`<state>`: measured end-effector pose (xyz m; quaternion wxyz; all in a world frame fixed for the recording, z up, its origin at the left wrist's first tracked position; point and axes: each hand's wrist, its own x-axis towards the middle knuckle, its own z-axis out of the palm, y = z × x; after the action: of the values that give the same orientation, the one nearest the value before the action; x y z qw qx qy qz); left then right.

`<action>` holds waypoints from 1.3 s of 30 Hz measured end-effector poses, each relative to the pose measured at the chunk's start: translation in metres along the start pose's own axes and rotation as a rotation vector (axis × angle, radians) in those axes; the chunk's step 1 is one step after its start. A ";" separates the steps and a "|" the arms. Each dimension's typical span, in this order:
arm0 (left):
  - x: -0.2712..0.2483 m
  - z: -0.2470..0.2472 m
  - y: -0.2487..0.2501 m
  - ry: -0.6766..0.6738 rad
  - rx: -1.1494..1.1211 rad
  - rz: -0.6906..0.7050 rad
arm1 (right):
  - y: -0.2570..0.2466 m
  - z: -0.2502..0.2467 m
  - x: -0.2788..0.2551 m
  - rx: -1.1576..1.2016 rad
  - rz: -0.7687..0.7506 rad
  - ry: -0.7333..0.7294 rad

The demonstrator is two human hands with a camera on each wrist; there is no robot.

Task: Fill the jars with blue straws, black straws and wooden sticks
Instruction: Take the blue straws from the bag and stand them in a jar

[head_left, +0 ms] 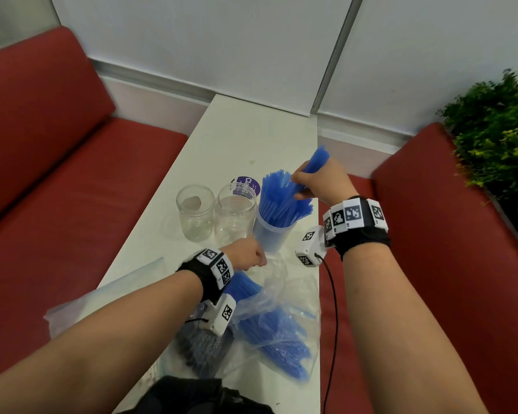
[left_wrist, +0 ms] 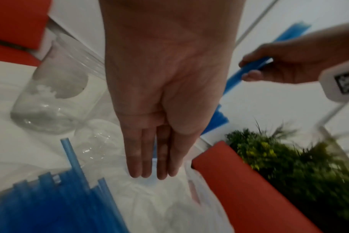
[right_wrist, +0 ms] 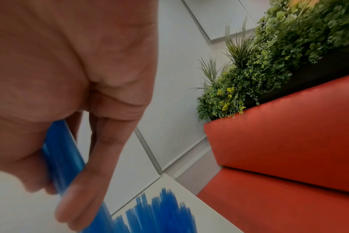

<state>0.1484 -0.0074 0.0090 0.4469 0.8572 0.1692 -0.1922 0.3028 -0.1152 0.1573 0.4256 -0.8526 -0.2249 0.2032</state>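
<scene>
The right hand (head_left: 322,182) is clenched around a bundle of blue straws (head_left: 317,162), held tilted above the third jar (head_left: 274,233), which already stands packed with blue straws on the white desk (head_left: 245,135). The left hand (left_wrist: 159,126) is released, fingers straight over the clear bag (head_left: 281,306) of more blue straws. Just left of the filled jar stand 2 empty glass jars (head_left: 216,213), side by side.

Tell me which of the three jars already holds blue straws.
The right jar, nearest the right hand; blue straws stand in it. The other two hold none.
</scene>
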 end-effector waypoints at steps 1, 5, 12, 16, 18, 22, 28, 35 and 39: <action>0.002 0.004 -0.002 -0.032 0.109 0.029 | 0.003 0.003 0.002 0.004 -0.004 0.027; 0.009 0.023 -0.015 -0.145 0.480 0.051 | 0.019 0.021 0.006 0.015 0.039 0.055; 0.006 0.039 -0.025 -0.216 0.930 0.119 | 0.056 0.059 0.011 -0.079 0.082 0.058; 0.006 0.037 -0.019 -0.216 1.109 0.097 | 0.057 0.060 0.010 -0.101 0.063 0.066; 0.007 0.034 -0.017 -0.208 1.114 0.100 | 0.050 0.054 0.010 -0.193 -0.004 0.119; 0.010 0.026 -0.012 -0.174 1.110 0.125 | 0.028 0.051 0.007 -0.190 -0.189 0.410; 0.008 0.023 -0.005 -0.155 1.115 0.097 | 0.037 0.084 0.011 -0.511 -0.397 0.302; -0.005 0.019 -0.003 -0.181 0.975 0.028 | 0.067 0.104 0.009 -0.833 -0.239 0.086; -0.013 0.015 0.003 -0.188 0.974 0.019 | 0.055 0.093 0.001 -0.762 -0.119 -0.029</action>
<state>0.1356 -0.0232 0.0093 0.0096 0.9469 0.0109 -0.3211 0.2654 -0.0851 0.0603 0.0859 -0.9321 -0.3395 0.0921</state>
